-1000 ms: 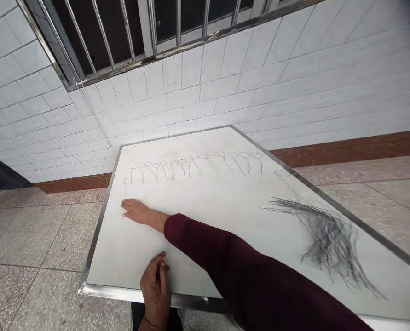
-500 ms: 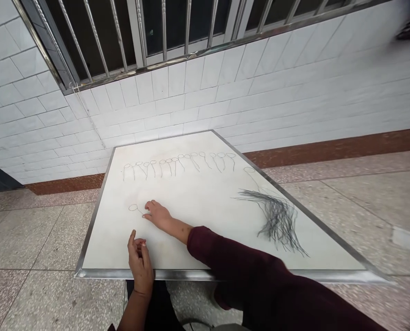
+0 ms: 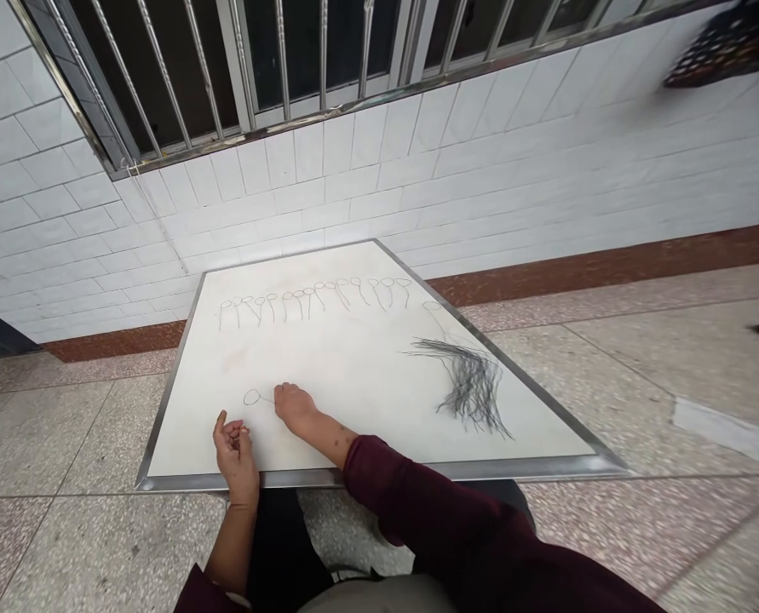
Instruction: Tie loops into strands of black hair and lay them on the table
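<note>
A white table (image 3: 379,366) with a metal rim stands before me. My right hand (image 3: 293,403) lies on it, fingers curled down on the tail of a thin wire loop (image 3: 252,397) at the near left. My left hand (image 3: 233,447) hovers over the near edge, palm up, fingers loosely curled with nothing visible in them. A row of several similar wire loops (image 3: 315,298) lies along the far side. A loose bundle of dark wires (image 3: 468,383) lies at the right, with one more loop (image 3: 431,306) beside it.
A white tiled wall (image 3: 417,170) with a barred window (image 3: 277,60) rises behind the table. Speckled floor tiles (image 3: 641,366) surround it. A dark perforated object (image 3: 724,42) shows at the top right. A pale scrap (image 3: 717,426) lies on the floor at right.
My right hand has drawn back from the far left towards the near edge, and a wire loop now lies by it. My left hand opened from a pinch. The view pulled back.
</note>
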`<move>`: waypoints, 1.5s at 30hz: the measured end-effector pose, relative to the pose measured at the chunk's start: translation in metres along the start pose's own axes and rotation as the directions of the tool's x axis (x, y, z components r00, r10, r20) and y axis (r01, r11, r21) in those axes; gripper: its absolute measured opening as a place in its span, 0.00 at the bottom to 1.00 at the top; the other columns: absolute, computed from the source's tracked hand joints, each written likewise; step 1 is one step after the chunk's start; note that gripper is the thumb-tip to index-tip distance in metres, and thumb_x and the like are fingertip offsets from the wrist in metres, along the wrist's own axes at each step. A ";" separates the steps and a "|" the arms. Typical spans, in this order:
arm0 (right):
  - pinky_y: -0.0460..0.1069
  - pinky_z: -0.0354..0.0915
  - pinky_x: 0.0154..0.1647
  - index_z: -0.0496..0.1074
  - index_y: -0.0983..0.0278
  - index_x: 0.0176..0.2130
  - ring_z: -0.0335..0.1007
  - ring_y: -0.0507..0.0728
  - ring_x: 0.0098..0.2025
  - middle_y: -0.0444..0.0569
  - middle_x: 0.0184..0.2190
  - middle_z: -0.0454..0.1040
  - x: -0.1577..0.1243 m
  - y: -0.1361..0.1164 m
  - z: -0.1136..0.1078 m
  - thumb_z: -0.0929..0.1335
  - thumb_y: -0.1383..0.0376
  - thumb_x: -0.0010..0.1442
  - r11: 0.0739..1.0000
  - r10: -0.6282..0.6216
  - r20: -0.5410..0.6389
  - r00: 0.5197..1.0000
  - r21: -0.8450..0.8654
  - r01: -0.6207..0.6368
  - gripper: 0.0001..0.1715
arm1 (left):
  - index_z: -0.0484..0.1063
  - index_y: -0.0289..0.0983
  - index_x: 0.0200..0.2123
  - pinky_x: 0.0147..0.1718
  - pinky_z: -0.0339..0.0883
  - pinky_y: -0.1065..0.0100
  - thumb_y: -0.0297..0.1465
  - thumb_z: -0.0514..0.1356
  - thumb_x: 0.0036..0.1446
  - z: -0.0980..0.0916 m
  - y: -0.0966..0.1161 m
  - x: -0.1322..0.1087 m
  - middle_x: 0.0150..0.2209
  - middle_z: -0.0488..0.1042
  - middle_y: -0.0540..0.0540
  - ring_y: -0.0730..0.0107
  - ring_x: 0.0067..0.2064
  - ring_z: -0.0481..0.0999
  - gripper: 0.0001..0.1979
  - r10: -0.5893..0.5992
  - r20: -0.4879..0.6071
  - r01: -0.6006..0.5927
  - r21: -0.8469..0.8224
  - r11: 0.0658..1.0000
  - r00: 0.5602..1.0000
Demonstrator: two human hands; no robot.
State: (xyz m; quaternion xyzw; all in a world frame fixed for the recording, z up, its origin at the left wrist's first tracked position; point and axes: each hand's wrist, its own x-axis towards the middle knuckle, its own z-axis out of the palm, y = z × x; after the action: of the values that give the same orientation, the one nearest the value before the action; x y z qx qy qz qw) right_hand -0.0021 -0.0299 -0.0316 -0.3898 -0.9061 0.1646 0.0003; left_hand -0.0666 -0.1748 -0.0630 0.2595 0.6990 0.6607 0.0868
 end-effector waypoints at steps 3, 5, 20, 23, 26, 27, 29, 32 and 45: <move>0.54 0.67 0.46 0.71 0.70 0.49 0.69 0.65 0.50 0.64 0.47 0.72 -0.011 0.001 -0.002 0.65 0.73 0.58 1.000 0.000 0.009 1.000 -0.013 0.000 0.18 | 0.56 0.38 0.61 0.40 0.68 0.66 0.38 0.57 0.59 -0.001 0.000 0.001 0.43 0.71 0.43 0.68 0.41 0.73 0.29 -0.003 0.022 0.003 -0.001 1.000 1.000; 0.54 0.67 0.47 0.70 0.70 0.50 0.69 0.64 0.50 0.63 0.47 0.72 -0.022 0.004 -0.004 0.65 0.71 0.59 1.000 -0.008 0.002 1.000 -0.019 0.008 0.18 | 0.57 0.38 0.60 0.43 0.68 0.65 0.38 0.59 0.57 -0.001 0.000 0.002 0.43 0.71 0.43 0.68 0.42 0.73 0.29 -0.009 0.040 0.009 -0.003 1.000 0.999; 0.55 0.69 0.47 0.68 0.69 0.51 0.70 0.60 0.49 0.56 0.49 0.71 -0.045 0.010 0.000 0.66 0.63 0.64 0.998 0.000 0.002 1.000 -0.065 0.001 0.18 | 0.61 0.37 0.55 0.49 0.66 0.61 0.28 0.63 0.52 -0.006 0.006 -0.009 0.40 0.73 0.45 0.69 0.41 0.75 0.27 -0.199 0.107 0.214 -0.147 0.966 0.974; 0.52 0.67 0.46 0.69 0.72 0.48 0.69 0.62 0.48 0.61 0.45 0.72 -0.057 0.015 0.000 0.66 0.68 0.62 0.999 -0.018 -0.053 0.998 -0.049 0.016 0.14 | 0.61 0.38 0.54 0.50 0.67 0.60 0.29 0.65 0.51 -0.005 0.012 -0.009 0.39 0.73 0.45 0.69 0.41 0.77 0.27 -0.256 0.098 0.271 -0.203 0.941 0.962; 0.52 0.66 0.45 0.69 0.70 0.45 0.68 0.62 0.48 0.60 0.44 0.72 -0.071 0.017 0.000 0.64 0.69 0.62 0.998 -0.061 -0.122 0.991 -0.035 0.057 0.11 | 0.61 0.38 0.54 0.50 0.67 0.58 0.30 0.67 0.51 0.000 0.020 -0.009 0.40 0.75 0.43 0.68 0.41 0.78 0.28 -0.313 0.115 0.332 -0.263 0.906 0.943; 0.52 0.66 0.45 0.69 0.70 0.44 0.68 0.62 0.48 0.60 0.43 0.72 -0.076 0.016 0.000 0.63 0.69 0.62 0.997 -0.080 -0.146 0.986 -0.031 0.076 0.10 | 0.60 0.38 0.54 0.50 0.68 0.57 0.31 0.68 0.50 0.003 0.023 -0.009 0.41 0.75 0.42 0.67 0.42 0.78 0.29 -0.327 0.128 0.350 -0.284 0.892 0.936; 0.53 0.65 0.45 0.68 0.69 0.42 0.67 0.62 0.47 0.59 0.42 0.71 -0.085 0.014 0.000 0.62 0.70 0.62 0.992 -0.124 -0.191 0.974 -0.022 0.122 0.09 | 0.61 0.38 0.53 0.49 0.69 0.57 0.32 0.69 0.50 0.010 0.030 -0.012 0.44 0.75 0.40 0.66 0.43 0.78 0.30 -0.343 0.157 0.377 -0.329 0.866 0.926; 0.54 0.63 0.46 0.68 0.69 0.41 0.66 0.62 0.45 0.58 0.40 0.71 -0.096 0.011 0.000 0.62 0.73 0.61 0.981 -0.188 -0.241 0.952 0.001 0.194 0.08 | 0.62 0.38 0.52 0.48 0.70 0.58 0.32 0.68 0.51 0.019 0.042 -0.017 0.44 0.76 0.40 0.67 0.42 0.79 0.27 -0.346 0.182 0.391 -0.390 0.834 0.920; 0.47 0.69 0.33 0.61 0.60 0.54 0.68 0.49 0.30 0.44 0.38 0.68 -0.149 0.035 -0.012 0.63 0.69 0.63 0.464 -0.210 -0.349 0.913 0.786 0.408 0.20 | 0.66 0.35 0.53 0.42 0.72 0.62 0.36 0.68 0.50 0.007 0.096 -0.058 0.36 0.79 0.43 0.64 0.41 0.79 0.28 -0.246 0.442 0.403 -0.308 0.862 0.863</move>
State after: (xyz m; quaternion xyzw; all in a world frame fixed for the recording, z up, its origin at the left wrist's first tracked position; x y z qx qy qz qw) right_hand 0.1277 -0.1092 -0.0118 -0.1830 -0.7607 0.5392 0.3115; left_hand 0.0094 -0.1970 0.0168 0.2382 0.5560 0.6968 0.3853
